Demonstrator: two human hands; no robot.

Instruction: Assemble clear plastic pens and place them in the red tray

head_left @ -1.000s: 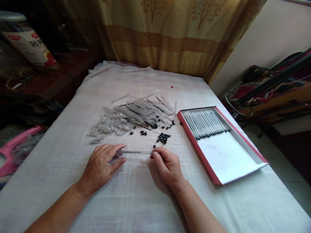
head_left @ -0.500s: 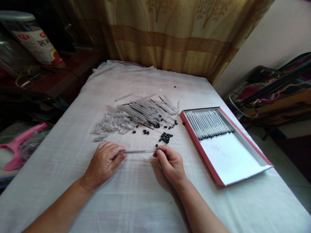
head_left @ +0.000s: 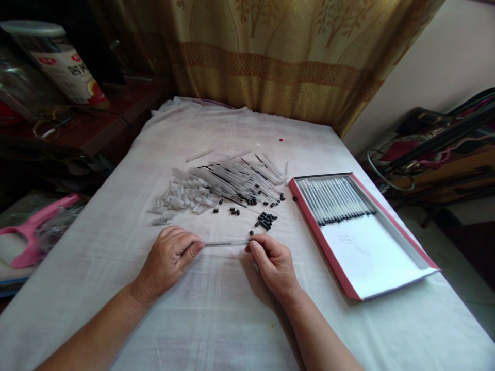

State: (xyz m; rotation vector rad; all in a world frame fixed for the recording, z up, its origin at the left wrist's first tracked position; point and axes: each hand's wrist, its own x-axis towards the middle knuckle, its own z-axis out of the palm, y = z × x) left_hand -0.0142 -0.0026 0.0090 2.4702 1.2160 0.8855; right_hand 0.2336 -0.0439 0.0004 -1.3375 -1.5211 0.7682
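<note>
A slim clear pen barrel (head_left: 227, 243) with a dark refill showing inside spans level between my two hands, just above the cloth. Its left end is pinched between thumb and forefinger of my left hand (head_left: 170, 263). The fingertips of my right hand (head_left: 273, 263) close on the other end, hiding that tip. A small black plug (head_left: 251, 233) shows right at the right fingertips; whether it touches them I cannot tell. Beyond the hands lie a heap of clear barrels (head_left: 235, 175), a pile of clear caps (head_left: 187, 196) and a cluster of black plugs (head_left: 265, 221).
To the right, a red-edged box (head_left: 325, 252) holds a row of assembled pens (head_left: 336, 201) on white paper. A white cloth (head_left: 216, 319) covers the table. At the left are a labelled jar (head_left: 69, 72) and a pink-handled item (head_left: 38, 221); a curtain (head_left: 270, 56) hangs behind.
The whole view has shifted slightly, so everything sits a little lower and to the right. Both hands keep their hold on the pen barrel, with no other clear movement.
</note>
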